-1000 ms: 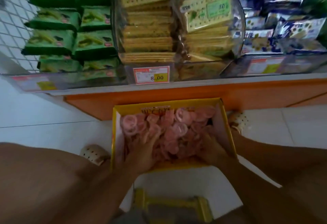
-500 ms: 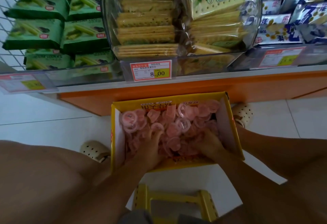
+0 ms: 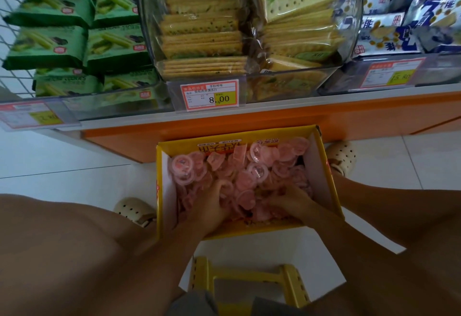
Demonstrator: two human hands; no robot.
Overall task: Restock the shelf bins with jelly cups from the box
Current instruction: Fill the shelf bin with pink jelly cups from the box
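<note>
You look down on a floor of pale glossy tiles [image 3: 62, 166] with thin dark joints, a shelf [image 3: 374, 119] with an orange base and white ledge running across ahead, a white wire grid [image 3: 10, 16] at its left end, a yellow plastic stool [image 3: 202, 274] under you, in soft even light.

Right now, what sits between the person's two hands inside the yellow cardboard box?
Head view: small pink plastic jelly cups fill the gap between the left hand and the right hand, heaped in the yellow cardboard box.
</note>
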